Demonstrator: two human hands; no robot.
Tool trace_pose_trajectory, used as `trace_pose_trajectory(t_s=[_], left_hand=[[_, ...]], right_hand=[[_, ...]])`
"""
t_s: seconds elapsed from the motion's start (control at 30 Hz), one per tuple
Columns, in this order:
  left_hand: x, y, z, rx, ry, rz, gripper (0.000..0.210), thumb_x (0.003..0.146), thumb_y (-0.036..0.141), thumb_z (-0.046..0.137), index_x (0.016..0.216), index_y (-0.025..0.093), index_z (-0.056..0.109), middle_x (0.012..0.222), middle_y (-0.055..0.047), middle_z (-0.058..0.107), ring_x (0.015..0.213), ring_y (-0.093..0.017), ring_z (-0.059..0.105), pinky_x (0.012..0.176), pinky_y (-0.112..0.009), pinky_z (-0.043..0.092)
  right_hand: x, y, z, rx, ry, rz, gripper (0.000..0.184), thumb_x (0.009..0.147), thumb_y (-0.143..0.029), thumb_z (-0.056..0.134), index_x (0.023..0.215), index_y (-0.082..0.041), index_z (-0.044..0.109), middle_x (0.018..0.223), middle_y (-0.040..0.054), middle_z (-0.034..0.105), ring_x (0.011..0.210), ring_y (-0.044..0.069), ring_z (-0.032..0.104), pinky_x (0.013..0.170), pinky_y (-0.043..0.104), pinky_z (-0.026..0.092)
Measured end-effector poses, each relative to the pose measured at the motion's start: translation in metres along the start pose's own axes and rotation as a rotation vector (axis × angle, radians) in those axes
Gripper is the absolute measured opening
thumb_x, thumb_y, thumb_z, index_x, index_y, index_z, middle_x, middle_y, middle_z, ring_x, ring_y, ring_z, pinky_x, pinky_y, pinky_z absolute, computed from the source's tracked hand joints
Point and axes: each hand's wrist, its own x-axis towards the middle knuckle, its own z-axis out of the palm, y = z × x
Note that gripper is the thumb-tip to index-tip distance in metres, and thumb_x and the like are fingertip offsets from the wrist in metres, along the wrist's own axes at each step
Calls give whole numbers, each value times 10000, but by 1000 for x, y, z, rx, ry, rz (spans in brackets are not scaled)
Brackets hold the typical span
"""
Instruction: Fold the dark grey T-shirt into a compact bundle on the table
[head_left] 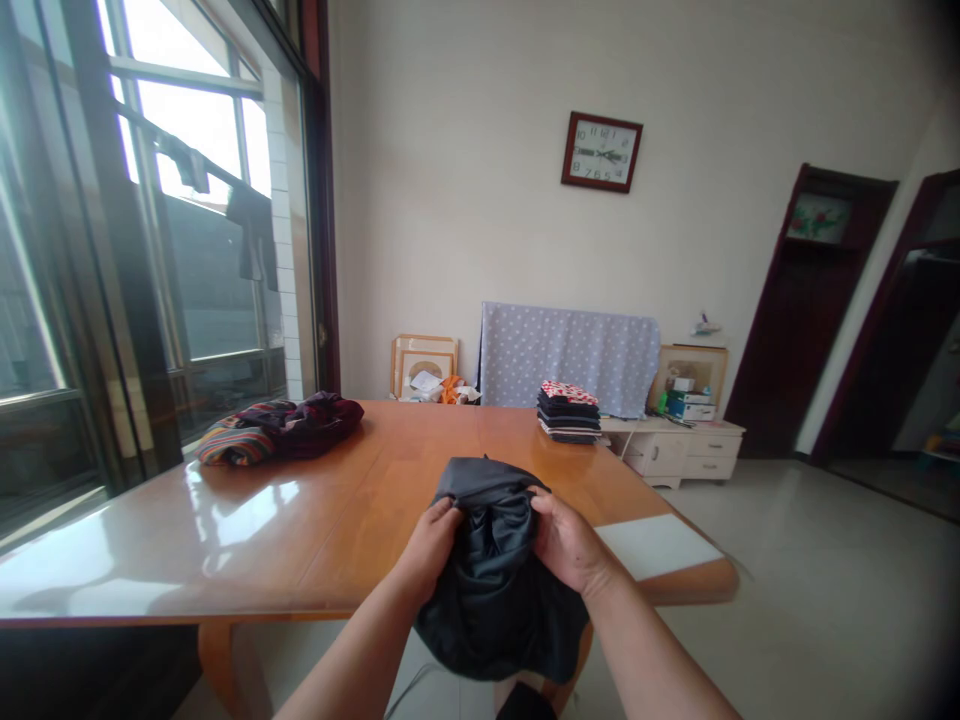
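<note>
Left hand, right hand both pinching dark garment, one per side, at counter edge. Folded stack, crumpled clothes farther back.

I am in a home, by the look of it a living room: a clock hangs on the plain wall before me, above a dotted cloth and a low white cabinet. Folded clothes sit on my wooden worktop, and laundry hangs outside the big window on my left.
</note>
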Motion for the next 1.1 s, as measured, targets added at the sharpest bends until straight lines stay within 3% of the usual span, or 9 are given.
trace_pose_trajectory(t_s=[0.17,0.3,0.43,0.57,0.67,0.73,0.87,0.97,1.1], left_hand=[[14,32,-29,-387,272,-133,216,820,351,645,906,157,685,740,-48,714,625,-181,665,641,-299,544],[19,57,-62,-518,360,-142,201,883,317,562,825,150,656,726,-72,711,655,-210,687,659,-331,577],[23,66,-90,-516,399,-54,215,915,287,512,777,169,628,690,-57,690,640,-199,679,659,-326,584],[28,63,-109,-368,519,66,220,926,270,464,774,184,598,701,-33,666,629,-176,657,659,-318,568],[28,54,-118,-256,632,112,91,850,288,607,860,197,610,718,3,635,619,-162,620,648,-308,532],[26,48,-121,-139,708,151,196,783,291,696,939,197,622,783,-2,638,703,-179,632,714,-330,525],[14,45,-115,581,902,442,338,811,372,665,1084,176,624,1066,-103,645,1084,-281,600,979,-443,455],[2,51,-97,1030,771,644,319,896,440,561,1106,210,633,1171,-116,642,1205,-301,536,1065,-456,383],[-8,50,-74,1342,317,573,349,874,505,595,1124,271,664,1171,-79,683,1172,-300,549,1038,-449,358]], right_hand=[[20,-14,-32,-60,297,-152,230,689,-260,816,857,-221,664,827,-33,705,734,142,627,681,257,513],[35,-27,-70,-138,535,-238,250,636,-260,808,814,-207,641,757,-37,694,663,146,626,562,246,496],[43,-33,-90,-145,614,-299,261,629,-240,788,841,-216,639,747,-49,697,653,130,629,521,215,471],[44,-33,-98,-133,623,-314,311,610,-247,812,874,-225,649,917,2,750,849,160,693,661,238,542],[41,-27,-99,-218,668,-290,335,624,-311,830,904,-229,665,1012,36,757,947,185,697,673,241,543],[38,-22,-94,-319,685,-269,352,646,-364,827,934,-229,675,1005,48,759,929,191,697,634,233,522],[31,-10,-62,-568,538,-201,354,754,-480,744,975,-208,688,917,65,756,762,170,669,574,228,457],[24,1,-23,-837,286,-177,329,857,-508,636,943,-196,699,879,47,740,702,150,630,651,255,472],[14,22,20,-1152,-1,-130,402,880,-541,600,1096,-219,710,975,48,731,768,170,637,721,281,480]])
